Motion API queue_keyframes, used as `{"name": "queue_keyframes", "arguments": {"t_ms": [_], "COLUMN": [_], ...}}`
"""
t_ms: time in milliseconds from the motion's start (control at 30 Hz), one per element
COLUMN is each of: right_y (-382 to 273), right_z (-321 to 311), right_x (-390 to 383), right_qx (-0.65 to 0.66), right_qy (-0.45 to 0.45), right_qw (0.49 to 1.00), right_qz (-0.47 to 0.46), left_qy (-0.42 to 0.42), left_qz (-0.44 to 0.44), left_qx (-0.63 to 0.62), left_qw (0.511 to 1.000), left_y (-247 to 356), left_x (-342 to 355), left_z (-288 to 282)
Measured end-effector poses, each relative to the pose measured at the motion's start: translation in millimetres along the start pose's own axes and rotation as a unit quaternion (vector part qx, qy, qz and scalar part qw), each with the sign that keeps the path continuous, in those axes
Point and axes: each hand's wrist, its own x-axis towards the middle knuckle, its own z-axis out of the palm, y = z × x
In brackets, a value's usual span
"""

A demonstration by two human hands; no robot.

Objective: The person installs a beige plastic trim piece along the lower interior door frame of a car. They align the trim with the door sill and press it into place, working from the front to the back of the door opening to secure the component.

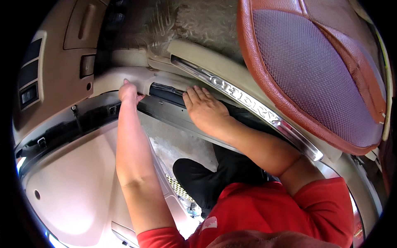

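Note:
My left hand (130, 91) grips a beige plastic trim panel (110, 80) along the car's door opening, its thumb raised and fingers curled at the edge. To its right, my right hand (206, 109) lies with outstretched fingers on black wiring or a dark strip (167, 91) in the exposed sill channel, above a bare metal ledge (165, 107). A detached beige sill cover (191, 50) with a shiny metal plate lies diagonally just beyond my right hand.
A brown seat with grey fabric (306, 78) fills the upper right, beside a floor mat (206, 25). The dashboard side (58, 82) is at upper left. The open door (70, 182) spans the lower left; concrete ground (169, 136) shows beside my dark-clothed leg (194, 177).

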Motion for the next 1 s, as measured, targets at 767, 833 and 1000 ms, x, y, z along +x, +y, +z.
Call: {"name": "queue_keyframes", "arguments": {"t_ms": [767,833,1000], "right_y": [-2.9,-2.8,-4.7], "right_z": [3.5,3.4,-9.3], "right_x": [2.3,1.8,8.9], "right_qx": [-0.018,-0.029,0.106], "right_qy": [-0.043,-0.037,0.001], "right_qw": [0.999,0.999,0.994], "right_qz": [-0.01,-0.012,0.018], "left_qy": [-0.006,0.023,0.035], "left_qz": [0.094,0.102,0.102], "left_qx": [-0.087,-0.05,-0.013], "left_qw": [0.992,0.993,0.994], "left_y": [-13.1,-8.7,-9.3], "left_x": [18.3,12.1,19.0], "left_z": [-21.4,-19.2,-24.9]}}
